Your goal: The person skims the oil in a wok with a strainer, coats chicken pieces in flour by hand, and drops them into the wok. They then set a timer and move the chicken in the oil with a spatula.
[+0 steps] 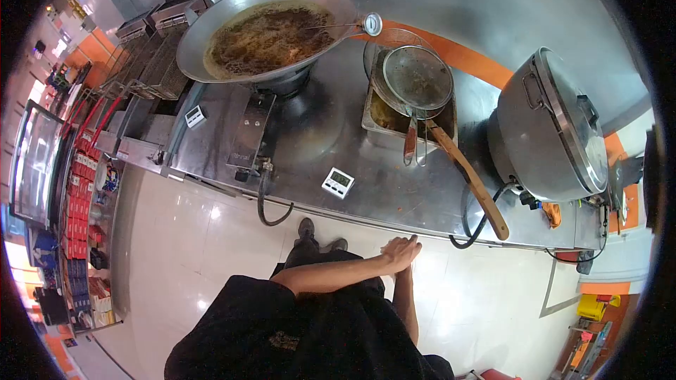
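Looking down, I see my left hand [403, 248] flat and empty over my right hand [403, 273], whose fingers I cannot make out, at lower centre near the wooden-handled skimmer [468, 172], which rests across its tray [373, 118], likely draining.

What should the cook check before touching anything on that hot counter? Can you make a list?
1. Hands free: the left hand rests on the right arm and holds no tool. Ok.
2. Wok of oil seated on its burner. Ok.
3. Thermometer hangs at the wok's rim, but its dial is too small to read. Cannot tell.
4. Timer lies on the counter, digits unreadable. Cannot tell.
5. Wooden handle reaches the counter's front edge near the hands, probably easy to bump. Not ok.
6. Big pot's lid on. Ok.
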